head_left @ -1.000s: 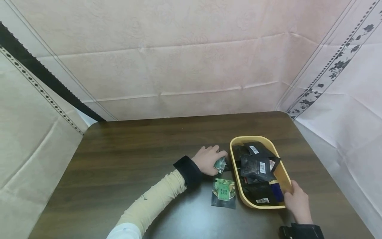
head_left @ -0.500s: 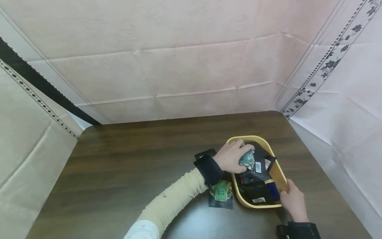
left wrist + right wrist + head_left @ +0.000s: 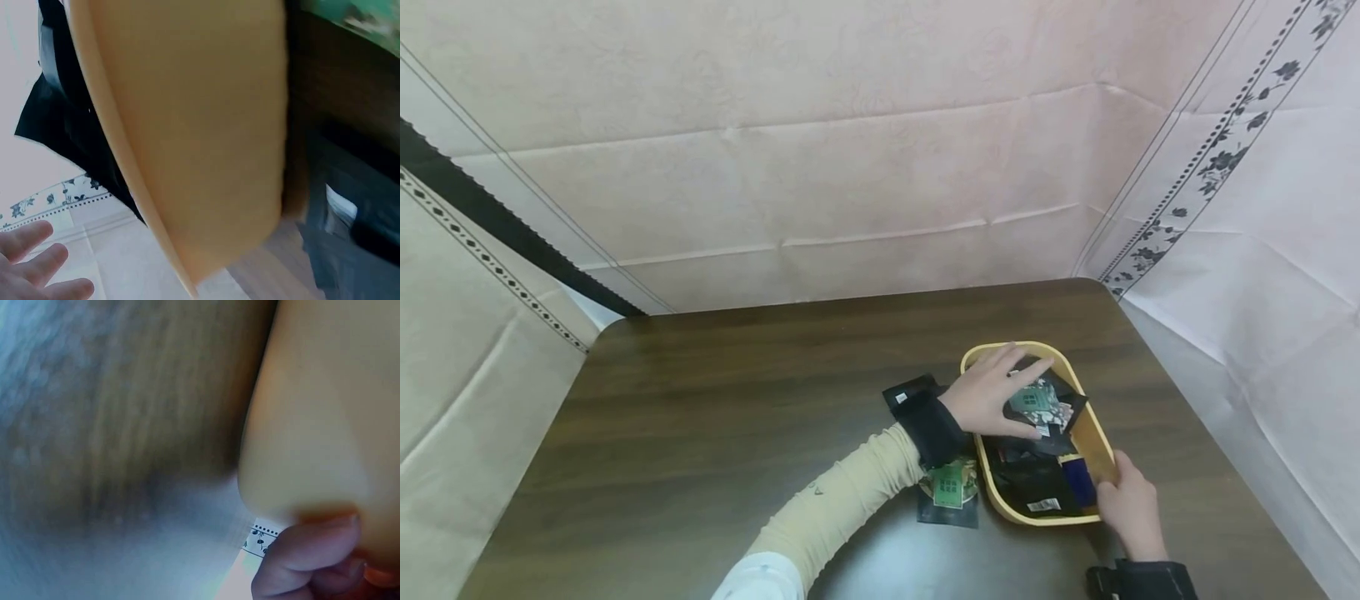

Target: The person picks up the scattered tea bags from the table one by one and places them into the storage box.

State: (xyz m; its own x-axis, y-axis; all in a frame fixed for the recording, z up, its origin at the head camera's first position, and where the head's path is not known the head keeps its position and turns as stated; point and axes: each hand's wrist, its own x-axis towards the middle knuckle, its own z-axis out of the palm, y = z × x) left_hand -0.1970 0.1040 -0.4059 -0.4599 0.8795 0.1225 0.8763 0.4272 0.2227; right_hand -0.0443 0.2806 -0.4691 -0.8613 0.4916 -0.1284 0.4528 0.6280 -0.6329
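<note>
A yellow plastic basket (image 3: 1102, 454) stands on the right of the table, filled with dark flat packets. Over its far left part, my left hand (image 3: 988, 398) has its fingers spread. Just beneath those fingers a teal-printed packet (image 3: 1037, 402) lies on top of the others. My right hand (image 3: 1131, 508) grips the basket's near right side, thumb and curled fingers on the wall, as the right wrist view also shows on the basket (image 3: 312, 425). A black packet (image 3: 1028, 487) with a barcode and a dark blue packet (image 3: 1078, 482) sit in the near end.
On the table (image 3: 737, 400), left of the basket, lie a packet with a green label (image 3: 949, 492) and a black packet (image 3: 910, 388), partly covered by my left wrist. Pale cloth (image 3: 850, 167) hangs behind the table's far edge.
My left hand has carried the teal-printed packet from the table rightward into the basket and let it go. My right hand keeps its grip on the basket.
</note>
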